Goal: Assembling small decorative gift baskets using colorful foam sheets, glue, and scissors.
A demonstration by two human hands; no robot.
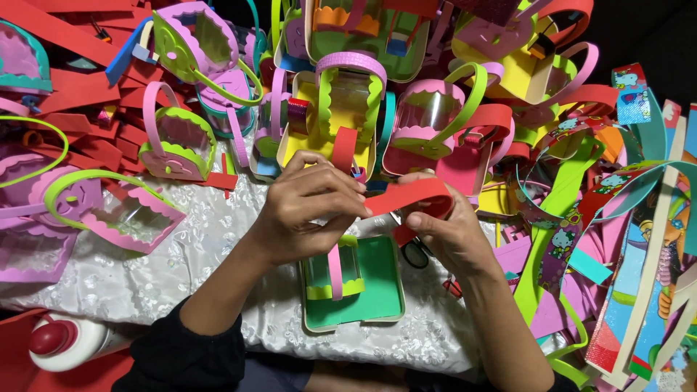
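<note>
A: The fingers (pixel 341 190) of the left hand (pixel 308 210) are closed on one end of a red foam strip (pixel 414 196); the right hand (pixel 443 232) is pinched on its other, curled end, above a green tray (pixel 377 294) on the tabletop (pixel 160 261).

B: An even curve is probably best kept by a light pinch at both ends. One strip is held, one tray is counted, one glue bottle (pixel 69 340); the finished baskets behind are too many to be counted surely.

Bright, even light falls from above onto the white lace cloth (pixel 145 276), giving saturated colours and only soft shadows under the left hand (pixel 308 210) and right hand (pixel 446 229). Clear plastic windows on the foam baskets (pixel 428 120) catch pale glare. The top right corner is dark; edges bow slightly outward
</note>
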